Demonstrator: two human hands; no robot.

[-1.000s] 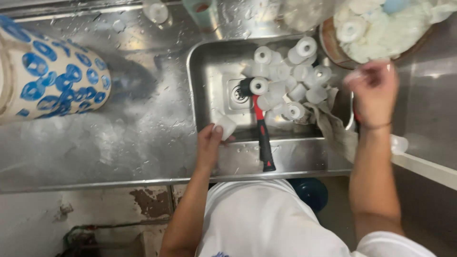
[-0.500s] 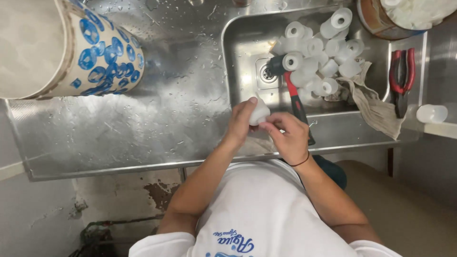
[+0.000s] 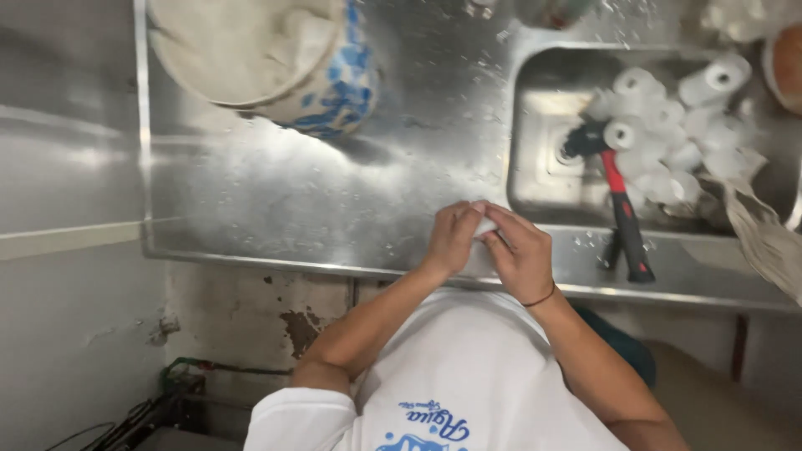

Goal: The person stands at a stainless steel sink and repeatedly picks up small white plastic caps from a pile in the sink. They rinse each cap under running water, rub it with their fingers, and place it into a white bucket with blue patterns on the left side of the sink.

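- Steel tabletop (image 3: 276,192), wet and glaring, fills most of the head view; its far edge is cut off at the top.
- Sink (image 3: 535,188) is sunk into the tabletop at the right; its right side runs out of frame.
- Large round tub (image 3: 276,58), white with blue spots on its wall, stands on the tabletop at upper left; the top edge cuts it off, and its pale contents are too blurred to tell.
- The person's white shirt (image 3: 468,384) with blue print fills the bottom centre; the print is partly cut off.
- Grey cloth (image 3: 764,242) hangs over the sink's right front edge, cut by the frame.
- White rolls (image 3: 660,125) are heaped in the sink; blur makes them hard to count.
- Hammer (image 3: 622,213) with a red and black handle leans over the sink's front rim, its head down in the basin by the drain.
- Left hand (image 3: 455,238) and right hand (image 3: 518,250) meet over the tabletop's front edge, just left of the sink.
- Small white piece (image 3: 484,227) sits between both grips, pinched by the fingertips and mostly hidden by them; its shape cannot be told.
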